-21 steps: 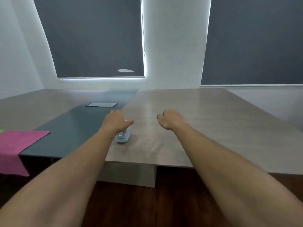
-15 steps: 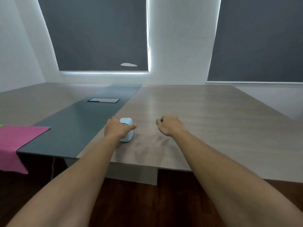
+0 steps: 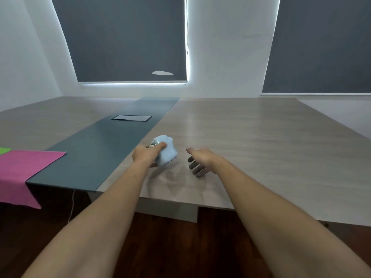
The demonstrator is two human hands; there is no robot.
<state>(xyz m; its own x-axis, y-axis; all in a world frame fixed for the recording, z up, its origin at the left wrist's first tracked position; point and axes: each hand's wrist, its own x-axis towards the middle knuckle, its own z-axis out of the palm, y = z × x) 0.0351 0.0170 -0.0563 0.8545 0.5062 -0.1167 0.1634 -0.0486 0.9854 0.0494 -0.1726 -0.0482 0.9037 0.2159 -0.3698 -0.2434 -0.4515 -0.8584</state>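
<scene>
While the wooden table (image 3: 261,147) spreads beneath the grip, its dark inlay strip (image 3: 96,157) and a pink cloth (image 3: 22,167) lie to the grip's left; right hand (image 3: 200,159), just right of it, fingers loosely spread, holds nothing; left hand (image 3: 146,155) clasps the tilted pale-blue object (image 3: 168,151), thumb over its top
</scene>
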